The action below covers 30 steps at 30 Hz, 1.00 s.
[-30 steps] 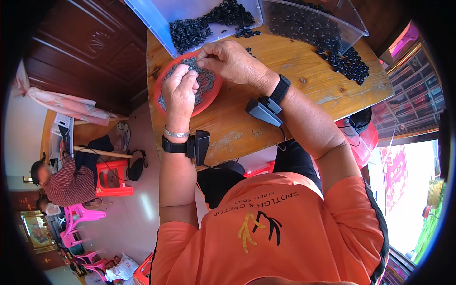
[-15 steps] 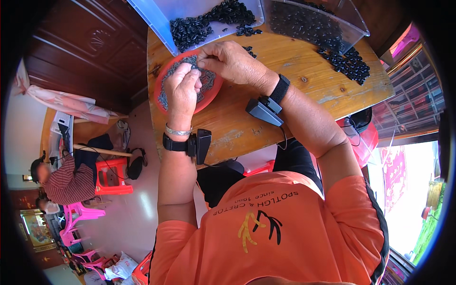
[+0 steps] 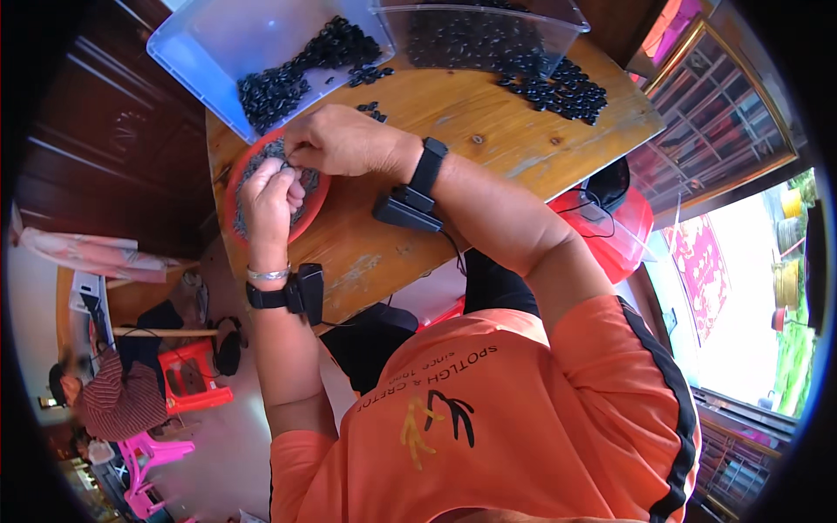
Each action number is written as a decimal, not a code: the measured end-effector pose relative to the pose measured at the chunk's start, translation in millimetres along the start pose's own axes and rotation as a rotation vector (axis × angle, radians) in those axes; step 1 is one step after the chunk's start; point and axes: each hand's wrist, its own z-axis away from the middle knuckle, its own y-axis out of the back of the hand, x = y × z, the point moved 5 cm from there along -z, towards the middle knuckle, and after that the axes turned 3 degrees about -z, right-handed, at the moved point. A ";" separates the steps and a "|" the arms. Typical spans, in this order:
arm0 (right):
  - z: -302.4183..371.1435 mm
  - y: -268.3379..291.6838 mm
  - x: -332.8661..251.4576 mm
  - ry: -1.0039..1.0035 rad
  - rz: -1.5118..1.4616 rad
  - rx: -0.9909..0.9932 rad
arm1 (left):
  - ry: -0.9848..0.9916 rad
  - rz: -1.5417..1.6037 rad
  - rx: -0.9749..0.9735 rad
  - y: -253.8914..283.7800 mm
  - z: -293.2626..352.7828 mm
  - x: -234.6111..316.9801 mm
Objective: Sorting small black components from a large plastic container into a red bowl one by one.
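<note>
My left hand point(image 3: 272, 193) is closed over a red round basin point(image 3: 305, 220), thumb pressed against the fingers. A small black piece point(image 3: 286, 163) shows at its fingertips, too small to name exactly. My right hand point(image 3: 347, 139) comes in from the right with bent fingers pinched together, meeting the left fingertips over the basin. Whatever lies between the right fingers is hidden. Many small grey slender parts point(image 3: 253, 161) fill the basin. Both wrists wear black straps with a black box; a silver bracelet circles the left one.
Behind the basin stands a clear bluish bin point(image 3: 196, 65) holding small black pieces point(image 3: 336, 45). A second clear bin point(image 3: 488, 13) has more, with a pile point(image 3: 567, 94) on the wooden table point(image 3: 445, 192). At left, a person point(image 3: 122, 397) sits near a red stool point(image 3: 196, 376).
The whole view has shifted, so bins, table and hands appear farther left. Both hands stay together over the basin, with the fingers slightly changed in position.
</note>
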 end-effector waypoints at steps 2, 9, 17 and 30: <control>-1.1 -1.3 0.3 0.032 -0.052 -0.047 | 0.042 -0.016 -0.055 0.2 -0.3 -3.0; 0.9 62.1 63.5 -0.208 0.359 0.216 | 0.024 0.205 0.074 12.6 -1.1 4.3; 17.3 55.6 99.4 -0.431 0.413 -0.148 | 0.008 0.250 0.104 15.0 2.8 9.3; 15.7 40.9 108.5 -0.441 0.518 -0.210 | 0.001 0.217 0.057 8.3 -0.3 6.3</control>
